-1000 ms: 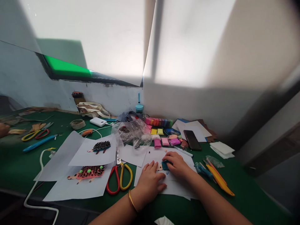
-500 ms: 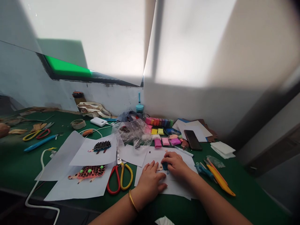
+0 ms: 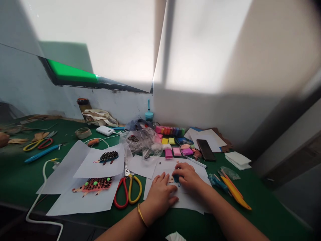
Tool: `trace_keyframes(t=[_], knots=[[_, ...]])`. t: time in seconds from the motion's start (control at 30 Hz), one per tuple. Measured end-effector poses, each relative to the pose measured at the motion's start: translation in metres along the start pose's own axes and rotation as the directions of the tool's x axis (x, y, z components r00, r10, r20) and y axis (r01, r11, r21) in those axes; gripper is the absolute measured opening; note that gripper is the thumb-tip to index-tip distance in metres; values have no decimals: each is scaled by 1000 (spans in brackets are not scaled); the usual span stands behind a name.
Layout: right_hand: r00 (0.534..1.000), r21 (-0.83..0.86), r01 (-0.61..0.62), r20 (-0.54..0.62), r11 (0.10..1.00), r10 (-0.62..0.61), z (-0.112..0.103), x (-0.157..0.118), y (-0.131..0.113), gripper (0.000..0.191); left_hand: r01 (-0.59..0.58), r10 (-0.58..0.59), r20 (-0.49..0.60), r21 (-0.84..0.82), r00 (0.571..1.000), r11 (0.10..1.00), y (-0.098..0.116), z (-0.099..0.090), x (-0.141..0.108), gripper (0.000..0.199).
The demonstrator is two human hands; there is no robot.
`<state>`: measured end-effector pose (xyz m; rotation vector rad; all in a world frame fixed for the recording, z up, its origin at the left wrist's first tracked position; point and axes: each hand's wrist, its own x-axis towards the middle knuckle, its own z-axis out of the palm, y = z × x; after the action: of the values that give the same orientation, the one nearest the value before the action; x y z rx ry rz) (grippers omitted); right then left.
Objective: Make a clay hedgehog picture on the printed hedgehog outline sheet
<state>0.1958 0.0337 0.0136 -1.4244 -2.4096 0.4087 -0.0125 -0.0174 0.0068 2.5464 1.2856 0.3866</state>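
My left hand [image 3: 162, 193] lies on the white paper [image 3: 193, 201] with its fingers stretched out, fingertips beside a small pale clay piece [image 3: 171, 179]. Curled over a dark blue piece of clay [image 3: 176, 178], my right hand [image 3: 188, 175] presses it onto the sheet with its fingertips, which partly hide it. The pale piece adjoins the blue one on its left. A thin blue loop shows just below. On the same paper, a tiny dark bead-like dot [image 3: 159, 163] sits further up.
Scissors with red and yellow handles [image 3: 135, 189] lie left of my hands, beside two sheets bearing clay hedgehog figures [image 3: 96, 185]. Behind are packets of coloured clay [image 3: 168, 153] and a phone [image 3: 206, 149]. Yellow tools [image 3: 235, 192] lie right. Another person's hand [image 3: 3, 139] shows at far left.
The whole view has shifted very slightly. Both hands keep their places, with the right fingertips still on the blue clay.
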Motion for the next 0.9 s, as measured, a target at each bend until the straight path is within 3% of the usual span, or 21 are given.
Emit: trace_keyframes(t=[0.23,0.9], knots=[[999,7,-20,-41,1000,20,2,-1,8,46,-3,3,-5,4,1000,1000,-1,2,0,34],[999,-16,8,-32,1000,-9,3,-1,1,52,-12,12,1,5,1000,1000,0,-1,0,34]])
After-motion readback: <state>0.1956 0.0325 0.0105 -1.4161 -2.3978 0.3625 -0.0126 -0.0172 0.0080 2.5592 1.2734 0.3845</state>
